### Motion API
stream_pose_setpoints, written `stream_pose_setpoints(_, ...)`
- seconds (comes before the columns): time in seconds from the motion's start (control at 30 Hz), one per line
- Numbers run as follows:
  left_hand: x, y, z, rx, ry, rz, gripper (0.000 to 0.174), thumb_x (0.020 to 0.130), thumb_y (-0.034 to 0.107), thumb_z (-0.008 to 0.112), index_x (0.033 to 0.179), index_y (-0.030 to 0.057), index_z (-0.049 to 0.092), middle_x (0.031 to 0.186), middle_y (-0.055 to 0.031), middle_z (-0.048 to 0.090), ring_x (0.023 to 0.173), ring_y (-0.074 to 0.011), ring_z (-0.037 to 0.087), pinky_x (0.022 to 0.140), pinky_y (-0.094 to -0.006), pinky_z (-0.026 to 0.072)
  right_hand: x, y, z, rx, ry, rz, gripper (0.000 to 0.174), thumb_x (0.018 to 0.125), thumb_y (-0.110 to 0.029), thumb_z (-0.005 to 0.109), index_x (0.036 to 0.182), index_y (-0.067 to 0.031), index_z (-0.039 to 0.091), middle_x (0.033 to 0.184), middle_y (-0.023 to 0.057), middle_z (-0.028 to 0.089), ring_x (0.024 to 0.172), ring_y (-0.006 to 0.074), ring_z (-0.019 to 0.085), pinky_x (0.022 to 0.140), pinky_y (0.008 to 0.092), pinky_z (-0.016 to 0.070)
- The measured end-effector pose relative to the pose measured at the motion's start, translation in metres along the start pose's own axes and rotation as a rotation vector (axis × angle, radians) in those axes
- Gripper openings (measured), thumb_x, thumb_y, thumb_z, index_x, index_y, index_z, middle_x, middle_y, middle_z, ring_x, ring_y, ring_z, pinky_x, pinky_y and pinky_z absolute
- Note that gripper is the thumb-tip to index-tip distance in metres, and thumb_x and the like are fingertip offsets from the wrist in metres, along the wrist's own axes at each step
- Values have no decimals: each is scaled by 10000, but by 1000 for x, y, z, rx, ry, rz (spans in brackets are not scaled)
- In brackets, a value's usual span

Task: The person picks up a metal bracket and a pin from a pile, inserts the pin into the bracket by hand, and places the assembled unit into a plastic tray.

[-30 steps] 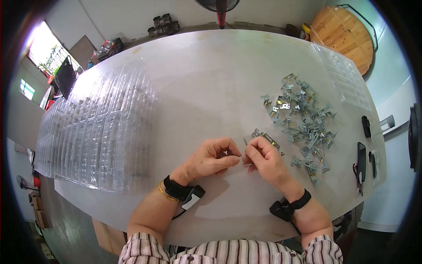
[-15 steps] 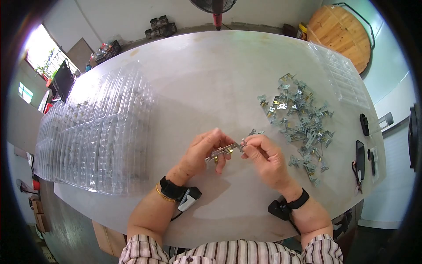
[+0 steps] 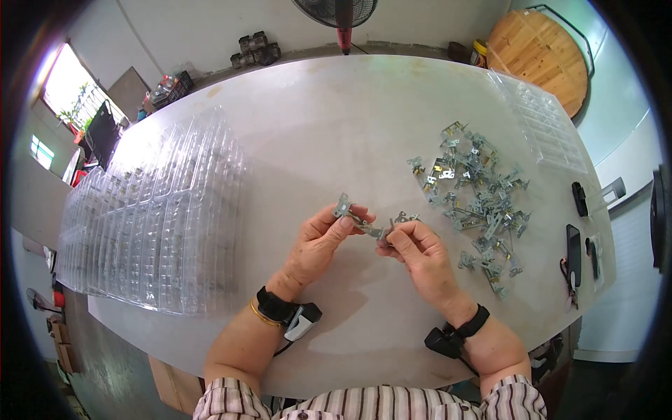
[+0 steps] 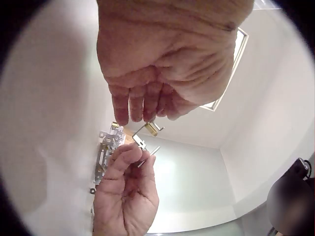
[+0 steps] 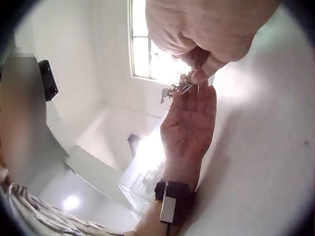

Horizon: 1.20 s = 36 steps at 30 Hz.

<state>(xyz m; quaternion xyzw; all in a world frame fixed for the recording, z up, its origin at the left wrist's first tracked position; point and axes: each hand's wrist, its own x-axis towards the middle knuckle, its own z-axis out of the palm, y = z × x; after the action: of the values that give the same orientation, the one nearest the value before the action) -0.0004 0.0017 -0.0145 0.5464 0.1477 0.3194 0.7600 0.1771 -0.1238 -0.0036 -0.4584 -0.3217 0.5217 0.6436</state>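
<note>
Left of the metal pile [image 3: 495,221], the metal bracket [image 3: 341,206] is pinched near opposite ends by the left hand [image 3: 311,246] and the right hand [image 3: 425,264], and, being probably light and stiff, is best gripped there

"Where does each view look from?"

"My head view faces forward and down across the table [image 3: 308,140]. My left wrist camera [image 3: 302,322], close in, faces my right hand [image 4: 124,196]; my right wrist camera [image 3: 444,341], equally close, faces back at my left hand [image 5: 189,127]."

"Shared?"

"Both hands and the metal bracket [image 3: 342,206], in all three."
</note>
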Motion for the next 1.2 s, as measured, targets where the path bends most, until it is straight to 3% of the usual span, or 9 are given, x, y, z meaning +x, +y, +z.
stream_pose_setpoints(0.13,0,0,-4,-21,12,-27,226,1066,181,508,1192,27,615,1157,-128,677,1111,-218,645,992,-387,492,0,2,0,-273,44,-92,119,1030,-142,600,1042,-24,613,923,19,649,840,95,641,781,250,538)
stream_pose_setpoints(0.17,-1,3,-3,14,4,-82,202,1061,188,521,1139,28,615,1070,-105,682,1020,-199,654,928,-367,508,-1,1,0,-359,61,-122,113,1026,-139,607,1031,-26,606,880,11,645,791,77,623,732,233,522)
stream_pose_setpoints(0.2,-2,6,-2,48,-4,-137,188,1056,196,534,1086,29,616,982,-81,686,929,-180,663,864,-346,524,-1,-1,1,-359,64,-121,113,1026,-139,607,1031,-26,606,880,11,645,791,77,623,732,233,522)
stream_pose_setpoints(0.23,-2,8,0,47,-6,-140,188,1056,196,534,1086,29,616,982,-81,686,929,-180,663,864,-346,524,-3,-7,3,-360,25,-117,111,1026,-142,608,1018,-32,601,830,0,626,741,66,592,682,226,498)
stream_pose_setpoints(0.3,-3,11,5,61,1,-215,187,1043,208,566,1038,29,618,880,-41,653,798,-141,630,726,-304,521,-6,-10,5,-359,-11,-112,111,1027,-145,609,1006,-37,597,781,-11,606,691,55,562,631,218,473)
stream_pose_setpoints(0.4,-3,12,6,132,-12,-242,195,1037,213,584,1015,24,626,848,-32,638,743,-119,603,653,-274,515,-9,-9,8,-375,-70,-102,117,1035,-150,594,999,-40,585,775,-20,578,660,58,550,604,217,459)
stream_pose_setpoints(0.47,-4,12,7,144,-13,-251,198,1034,217,592,1010,24,630,842,-32,640,726,-110,598,633,-263,507,-9,-8,9,-384,-41,-120,120,1030,-167,609,1001,-50,601,711,-35,539,638,37,506,565,214,425)
stream_pose_setpoints(0.8,-5,15,10,261,39,-272,255,1020,275,621,1000,23,657,788,-9,635,614,-61,545,544,-222,446,-10,-8,8,-485,-12,-146,125,1021,-166,623,987,-47,605,714,-47,528,636,26,477,565,213,410)
stream_pose_setpoints(1.2,-4,18,11,338,57,-287,261,1008,294,629,970,38,662,772,2,632,583,-52,526,523,-213,415,-10,-8,6,-508,-9,-160,105,1009,-143,634,971,-50,601,716,-50,519,632,25,453,553,218,393)
